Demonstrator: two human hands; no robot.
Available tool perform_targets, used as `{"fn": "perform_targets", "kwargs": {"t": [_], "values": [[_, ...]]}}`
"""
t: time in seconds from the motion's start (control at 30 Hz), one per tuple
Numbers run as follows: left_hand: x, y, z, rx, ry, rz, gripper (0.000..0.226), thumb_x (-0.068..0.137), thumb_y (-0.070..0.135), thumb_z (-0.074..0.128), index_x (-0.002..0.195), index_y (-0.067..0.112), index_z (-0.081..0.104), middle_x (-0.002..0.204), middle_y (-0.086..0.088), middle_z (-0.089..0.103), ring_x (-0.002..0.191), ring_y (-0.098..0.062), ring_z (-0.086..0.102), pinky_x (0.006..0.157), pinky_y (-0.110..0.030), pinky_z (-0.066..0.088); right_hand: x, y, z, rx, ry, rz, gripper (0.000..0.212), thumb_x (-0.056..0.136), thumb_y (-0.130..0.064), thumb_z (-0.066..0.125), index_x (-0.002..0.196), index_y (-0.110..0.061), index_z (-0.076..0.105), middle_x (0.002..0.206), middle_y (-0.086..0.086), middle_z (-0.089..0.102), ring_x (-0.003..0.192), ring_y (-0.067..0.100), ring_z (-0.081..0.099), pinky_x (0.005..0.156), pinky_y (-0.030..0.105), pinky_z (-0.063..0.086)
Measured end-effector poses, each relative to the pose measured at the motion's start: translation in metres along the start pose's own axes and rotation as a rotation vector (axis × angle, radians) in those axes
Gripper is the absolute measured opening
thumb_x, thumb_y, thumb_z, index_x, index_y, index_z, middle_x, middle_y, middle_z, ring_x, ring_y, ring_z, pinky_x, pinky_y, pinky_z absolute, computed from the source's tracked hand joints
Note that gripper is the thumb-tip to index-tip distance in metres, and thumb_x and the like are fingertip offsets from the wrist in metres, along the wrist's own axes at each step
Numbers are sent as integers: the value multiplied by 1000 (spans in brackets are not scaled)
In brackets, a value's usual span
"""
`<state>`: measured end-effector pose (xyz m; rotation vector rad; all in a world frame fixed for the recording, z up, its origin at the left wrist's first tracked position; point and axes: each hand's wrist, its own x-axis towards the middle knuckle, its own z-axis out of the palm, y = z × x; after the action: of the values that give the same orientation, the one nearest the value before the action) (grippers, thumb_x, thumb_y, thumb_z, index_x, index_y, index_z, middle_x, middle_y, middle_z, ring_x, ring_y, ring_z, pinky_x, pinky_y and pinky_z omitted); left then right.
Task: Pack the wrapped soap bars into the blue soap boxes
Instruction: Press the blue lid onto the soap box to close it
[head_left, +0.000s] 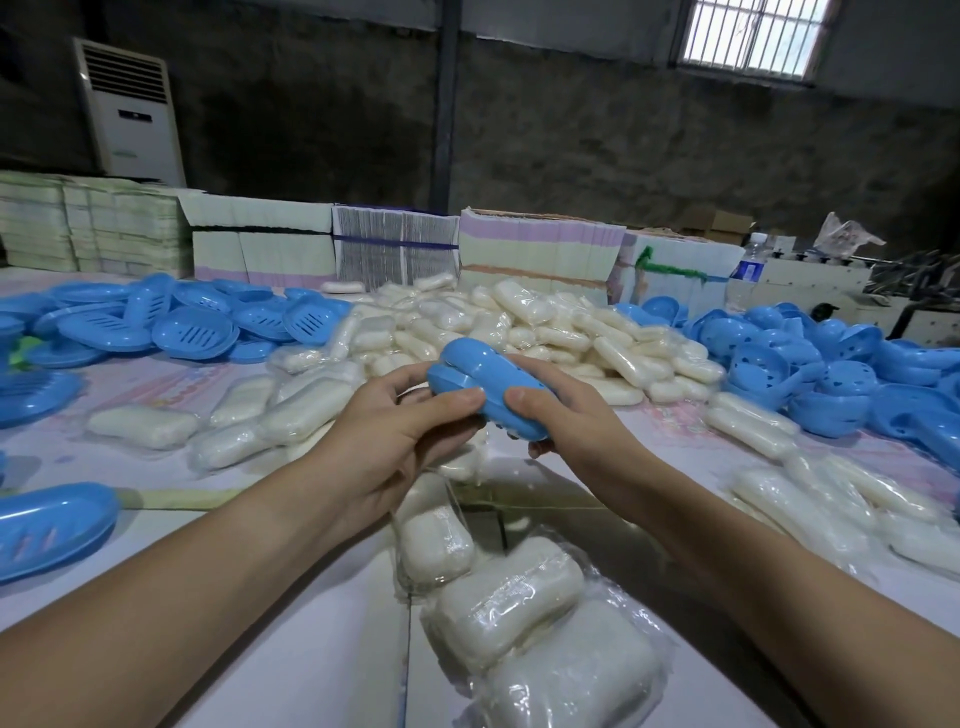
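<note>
Both hands hold one blue soap box (485, 382) above the middle of the table. My left hand (400, 431) grips its near left end, thumb on top. My right hand (566, 410) grips its right side, thumb on the lid. The two halves sit nearly together, with a gap showing at the left end. Its inside is hidden. A big heap of wrapped white soap bars (519, 322) lies behind it. Three wrapped bars (509, 597) lie close to me below my wrists.
Blue slotted box halves (192, 332) are piled at the left, and deeper blue halves (831, 374) at the right. One blue half (47, 530) lies at the near left. Stacks of flat cartons (395, 249) line the table's far edge. More wrapped bars (831, 499) lie at the right.
</note>
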<state>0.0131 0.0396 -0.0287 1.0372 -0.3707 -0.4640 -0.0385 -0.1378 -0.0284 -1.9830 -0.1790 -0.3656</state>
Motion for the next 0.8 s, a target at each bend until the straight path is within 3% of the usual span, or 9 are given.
{"fn": "perform_targets", "kwargs": {"t": [0.17, 0.37, 0.53, 0.67, 0.8], "values": [[-1, 2, 1, 19, -27, -45, 36, 85, -5, 66, 120, -1, 66, 117, -23, 70, 107, -31, 71, 78, -26, 61, 0, -2, 0, 31, -14, 16, 28, 69, -56, 56, 96, -62, 64, 89, -20, 67, 75, 1, 60, 65, 24, 51], [-1, 2, 0, 0, -37, -53, 37, 84, -4, 67, 121, 1, 66, 118, -22, 71, 108, -31, 70, 82, -27, 61, -1, -1, 0, 6, -46, 16, 32, 71, -59, 56, 102, -64, 60, 95, -19, 67, 78, 3, 60, 68, 27, 52], [0, 2, -2, 13, -76, -47, 49, 71, 2, 72, 120, 0, 67, 117, -23, 71, 112, -33, 68, 77, -25, 61, -3, -1, -2, 10, -61, -16, 33, 73, -57, 56, 105, -66, 58, 101, -15, 66, 80, 5, 60, 68, 29, 52], [1, 1, -3, 33, -98, -42, 52, 71, 3, 72, 123, 1, 65, 118, -22, 71, 111, -32, 69, 83, -28, 61, -4, 0, 0, 4, -48, -42, 38, 82, -44, 56, 119, -56, 55, 109, -14, 65, 83, 4, 61, 66, 25, 52], [1, 2, -4, 36, -122, -48, 54, 73, 1, 71, 126, 4, 64, 119, -21, 71, 112, -31, 69, 85, -29, 60, -4, 1, -1, -12, -50, -14, 53, 81, -44, 57, 133, -45, 53, 119, -7, 61, 86, 7, 62, 67, 26, 54]]}}
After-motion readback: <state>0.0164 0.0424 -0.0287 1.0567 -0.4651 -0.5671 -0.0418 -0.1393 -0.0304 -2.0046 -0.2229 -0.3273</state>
